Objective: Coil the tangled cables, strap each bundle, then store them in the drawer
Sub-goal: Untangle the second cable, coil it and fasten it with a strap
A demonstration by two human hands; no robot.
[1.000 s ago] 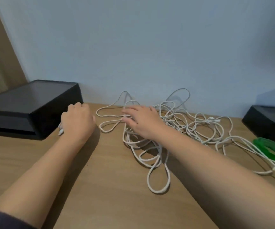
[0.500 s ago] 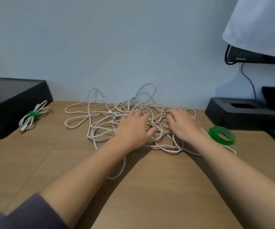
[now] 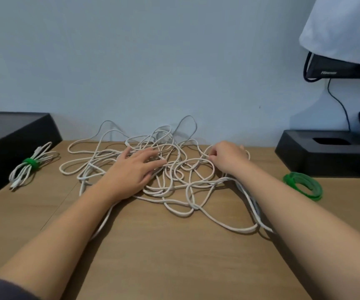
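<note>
Your right hand (image 3: 225, 158) has curled to pinch the tangled cables (image 3: 181, 169) at the far middle of the table (image 3: 174, 256) while your left hand (image 3: 131, 169) lies flat, pinning them, likely to free one.

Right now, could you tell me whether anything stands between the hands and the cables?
Nothing visible does: the left hand rests flat on the cables, and the right hand pinches a strand at their right side.
</note>
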